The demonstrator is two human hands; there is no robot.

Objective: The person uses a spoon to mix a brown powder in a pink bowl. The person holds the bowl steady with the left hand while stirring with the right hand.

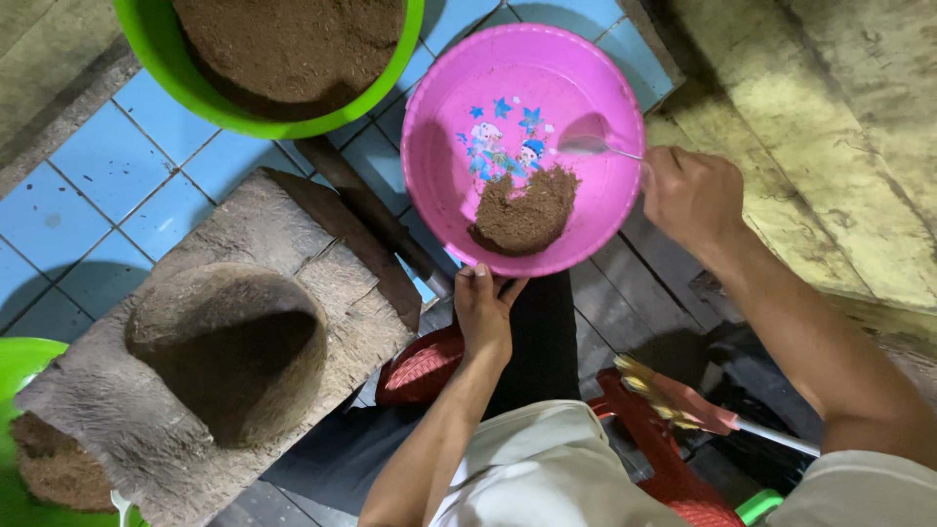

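My left hand [483, 310] grips the near rim of a round pink plastic bowl [444, 185] and holds it up over the floor. A cartoon picture is printed on the bowl's bottom, and a small heap of brown powder [524, 215] lies at its near side. My right hand [691, 195] is closed on the handle of a metal spoon [589, 144]. The spoon's bowl rests inside the pink bowl, just above the powder heap.
A large green tub [156, 68] of brown powder stands at the top left. A wooden block with a deep round hollow [229, 346] lies at the left, a dark wooden pestle [376, 215] beside it. Another green tub [20, 366] shows at the lower left. Blue floor tiles surround them; a red stool [664, 468] is below me.
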